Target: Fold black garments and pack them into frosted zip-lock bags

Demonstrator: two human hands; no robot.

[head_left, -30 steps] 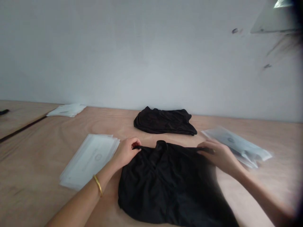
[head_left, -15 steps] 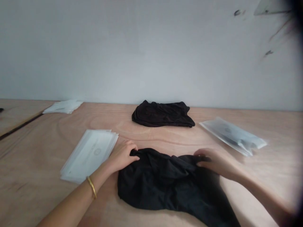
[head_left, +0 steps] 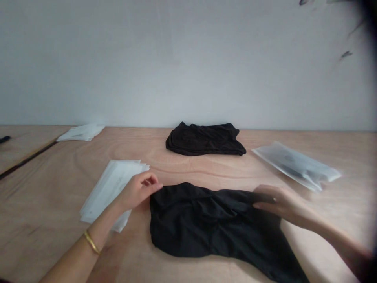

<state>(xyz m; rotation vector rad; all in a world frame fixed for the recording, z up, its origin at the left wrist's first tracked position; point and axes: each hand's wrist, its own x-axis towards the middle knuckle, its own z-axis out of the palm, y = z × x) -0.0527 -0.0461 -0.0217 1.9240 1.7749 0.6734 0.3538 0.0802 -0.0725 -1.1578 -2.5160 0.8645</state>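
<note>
A piece of black fabric [head_left: 200, 228], soft and slightly shiny, lies spread on the wooden table in front of me, its kind not clear. My left hand [head_left: 137, 192], with a gold bangle on the wrist, pinches its upper left corner between thumb and fingertips. At the upper right edge, my right hand [head_left: 281, 204] is closed on the fabric, somewhat blurred. The top edge runs fairly straight between my hands, with creases below it. The lower right part of the fabric reaches out of view at the bottom.
Folded black fabric pieces [head_left: 206, 140] lie stacked near the wall. To the left is a pile of frosted white bags [head_left: 103, 192], partly behind my left arm. A frosted bag [head_left: 294, 163] with something dark inside lies at right. More white bags [head_left: 81, 133] lie at the far left.
My left hand has moved left to the fabric's corner, and my right hand slightly right. The top edge is straighter and flatter. The view has shifted a little.
</note>
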